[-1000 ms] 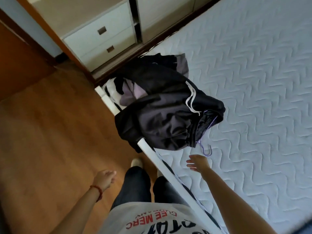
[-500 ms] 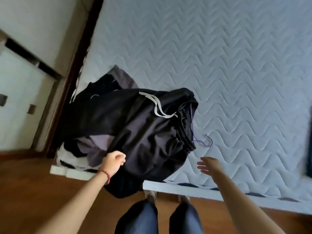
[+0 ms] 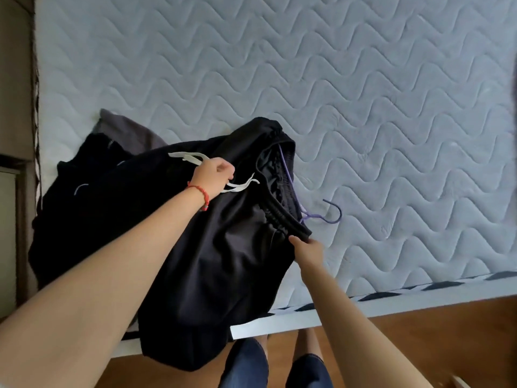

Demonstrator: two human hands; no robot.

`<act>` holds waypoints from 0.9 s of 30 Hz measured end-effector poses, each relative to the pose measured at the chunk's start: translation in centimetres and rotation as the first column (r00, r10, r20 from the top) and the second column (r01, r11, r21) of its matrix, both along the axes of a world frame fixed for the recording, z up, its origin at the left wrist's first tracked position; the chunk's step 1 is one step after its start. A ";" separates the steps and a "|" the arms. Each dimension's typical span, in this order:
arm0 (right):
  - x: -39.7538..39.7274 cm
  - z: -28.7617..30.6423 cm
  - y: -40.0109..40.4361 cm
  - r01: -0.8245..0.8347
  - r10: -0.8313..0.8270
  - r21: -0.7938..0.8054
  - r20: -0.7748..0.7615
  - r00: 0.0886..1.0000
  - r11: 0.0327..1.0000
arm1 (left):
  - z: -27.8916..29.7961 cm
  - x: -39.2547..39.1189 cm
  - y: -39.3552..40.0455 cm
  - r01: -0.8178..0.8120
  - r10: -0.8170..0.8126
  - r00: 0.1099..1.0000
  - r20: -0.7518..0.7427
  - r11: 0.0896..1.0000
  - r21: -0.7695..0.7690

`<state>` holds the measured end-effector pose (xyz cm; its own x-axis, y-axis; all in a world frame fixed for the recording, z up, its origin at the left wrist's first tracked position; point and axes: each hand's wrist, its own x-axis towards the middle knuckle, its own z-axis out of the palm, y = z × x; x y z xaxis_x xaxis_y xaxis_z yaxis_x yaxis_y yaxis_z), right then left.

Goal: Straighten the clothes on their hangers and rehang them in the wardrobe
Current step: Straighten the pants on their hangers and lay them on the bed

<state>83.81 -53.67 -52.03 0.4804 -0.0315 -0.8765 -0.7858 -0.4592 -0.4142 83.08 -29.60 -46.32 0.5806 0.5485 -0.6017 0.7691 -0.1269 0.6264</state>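
A heap of dark clothes lies on the near left part of the mattress (image 3: 363, 93). On top are black trousers (image 3: 223, 261) with an elastic waistband and a white drawstring (image 3: 240, 186). A purple hanger (image 3: 330, 214) sticks out of the waistband, its hook resting on the mattress. My left hand (image 3: 214, 177) is closed on the trousers' fabric at the drawstring. My right hand (image 3: 307, 250) pinches the near end of the waistband. One trouser leg hangs over the bed's edge. Under them lie other dark garments (image 3: 84, 191) and a grey one (image 3: 126, 130).
The white bed frame edge (image 3: 391, 306) runs along the front, with wooden floor (image 3: 419, 345) below it. My legs in dark jeans (image 3: 246, 365) stand against the bed. A cupboard side (image 3: 14, 79) borders the mattress on the left.
The view has turned to face the bed squarely. Both hands have reached forward: the left from the pile's near edge up to the drawstring, the right from open above the mattress onto the waistband.
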 end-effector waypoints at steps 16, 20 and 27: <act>-0.3 1.0 1.5 0.116 -0.116 -0.009 0.012 0.993 0.993 | 2.0 -9.5 -4.4 -0.149 0.146 0.985 -0.087 0.988 -0.032; -0.7 3.1 1.9 0.073 -0.069 -0.022 0.144 0.987 0.997 | 2.9 -11.9 -5.1 -0.200 0.196 0.975 -0.100 0.980 -0.026; 0.5 11.1 1.7 -0.026 -0.007 0.115 0.275 0.961 0.993 | 10.1 -11.9 -5.5 -0.204 0.204 0.979 0.005 0.979 0.008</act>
<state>84.30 -51.97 -40.89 0.7031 0.0681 -0.7078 -0.6300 -0.4019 -0.6645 71.15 -35.07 -36.23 0.4585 0.6605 -0.5946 0.7768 0.0273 0.6292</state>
